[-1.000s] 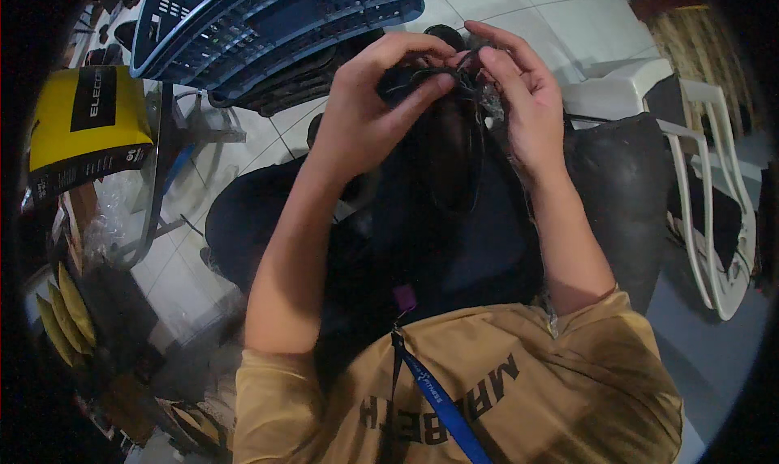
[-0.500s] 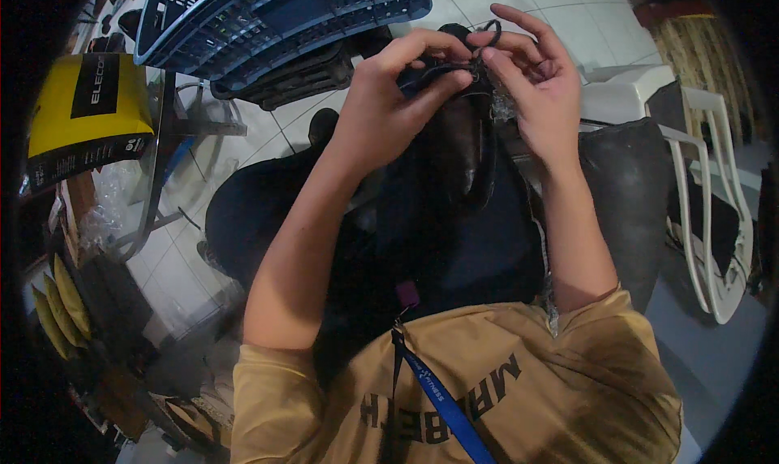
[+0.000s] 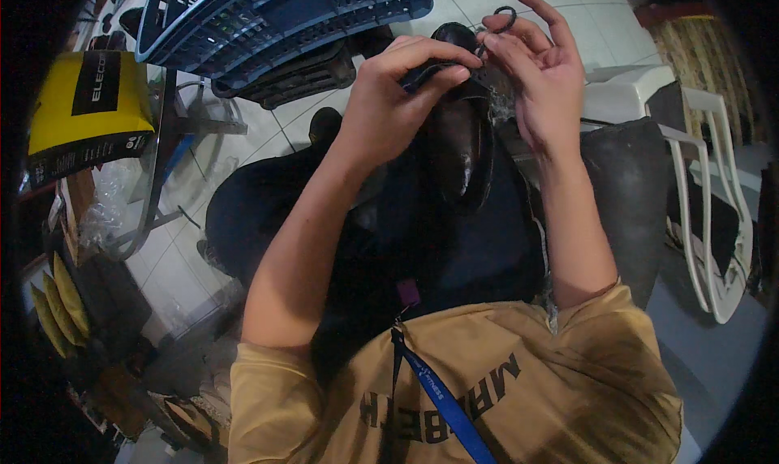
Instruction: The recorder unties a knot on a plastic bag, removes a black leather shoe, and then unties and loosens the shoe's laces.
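Observation:
A dark, glossy leather shoe [image 3: 464,155] lies lengthwise over my dark-trousered lap, its rounded end toward me. Thumb and forefinger of my left hand [image 3: 393,94] are closed on the shoe's dark strap-like part at the upper opening. With thumb and forefinger, my right hand [image 3: 540,74] pinches a thin black strap [image 3: 508,16], whose end curls up in a small loop. The other right fingers are raised and spread. The two fingertip pinches are close together above the shoe, and they hide where the strap joins it.
Ahead, a blue plastic crate [image 3: 284,30] rests on a black crate [image 3: 284,86] on the tiled floor. A yellow and black box [image 3: 89,111] stands at left beside a metal frame. White plastic chair parts [image 3: 714,188] and a dark grey cushion [image 3: 625,196] are on my right.
My right hand has moved slightly up and right, drawing the strap's loop away from the shoe. The left hand keeps its pinch, with the fingers slightly shifted.

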`<state>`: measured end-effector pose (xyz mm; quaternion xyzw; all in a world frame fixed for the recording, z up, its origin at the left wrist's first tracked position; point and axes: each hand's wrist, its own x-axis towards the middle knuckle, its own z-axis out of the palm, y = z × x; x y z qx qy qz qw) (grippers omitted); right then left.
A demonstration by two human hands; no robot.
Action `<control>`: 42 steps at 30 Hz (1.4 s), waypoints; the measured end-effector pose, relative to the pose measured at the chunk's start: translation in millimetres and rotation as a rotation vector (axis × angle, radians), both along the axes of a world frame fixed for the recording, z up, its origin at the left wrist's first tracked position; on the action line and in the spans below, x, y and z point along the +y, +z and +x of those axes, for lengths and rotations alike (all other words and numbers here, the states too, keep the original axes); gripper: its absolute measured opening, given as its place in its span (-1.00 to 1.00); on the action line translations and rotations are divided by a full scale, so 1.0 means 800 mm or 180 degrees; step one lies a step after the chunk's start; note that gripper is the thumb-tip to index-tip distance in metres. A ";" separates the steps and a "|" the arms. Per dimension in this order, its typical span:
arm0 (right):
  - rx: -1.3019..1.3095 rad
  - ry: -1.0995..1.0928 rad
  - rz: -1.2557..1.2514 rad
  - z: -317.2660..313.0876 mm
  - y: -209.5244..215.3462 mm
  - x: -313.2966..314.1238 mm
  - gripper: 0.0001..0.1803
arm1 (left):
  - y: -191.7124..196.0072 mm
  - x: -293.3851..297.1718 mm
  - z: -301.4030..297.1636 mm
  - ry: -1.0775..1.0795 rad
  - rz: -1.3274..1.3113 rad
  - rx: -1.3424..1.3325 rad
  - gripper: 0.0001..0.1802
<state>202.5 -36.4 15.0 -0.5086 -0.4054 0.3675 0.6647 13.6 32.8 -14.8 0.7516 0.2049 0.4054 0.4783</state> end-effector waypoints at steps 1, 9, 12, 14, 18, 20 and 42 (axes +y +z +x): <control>0.0001 -0.0009 -0.0003 0.000 0.003 0.003 -0.33 | 0.000 0.000 0.001 -0.0009 -0.0003 0.0001 -0.80; 0.0236 0.0106 -0.0140 0.005 0.007 0.024 -0.32 | -0.001 0.002 0.002 0.0337 0.0509 0.0147 -0.79; 0.0203 0.0003 -0.0172 0.005 0.004 0.022 -0.31 | -0.001 0.001 0.003 0.0314 0.0445 0.0153 -0.79; 0.0144 -0.0048 -0.0127 0.005 0.000 0.020 -0.31 | -0.004 0.000 0.004 0.0312 0.0468 0.0119 -0.79; -0.0822 0.0152 0.0008 0.008 0.002 0.014 -0.38 | -0.002 -0.004 0.003 0.0245 0.0286 0.0139 -0.74; -0.0997 0.0449 -0.0322 0.021 0.020 0.005 -0.40 | 0.001 -0.002 -0.003 0.0223 0.0403 0.0097 -0.71; -0.2039 0.0148 -0.0115 0.007 0.002 -0.041 -0.85 | 0.002 0.018 0.005 -0.0275 0.0480 -0.0086 -0.64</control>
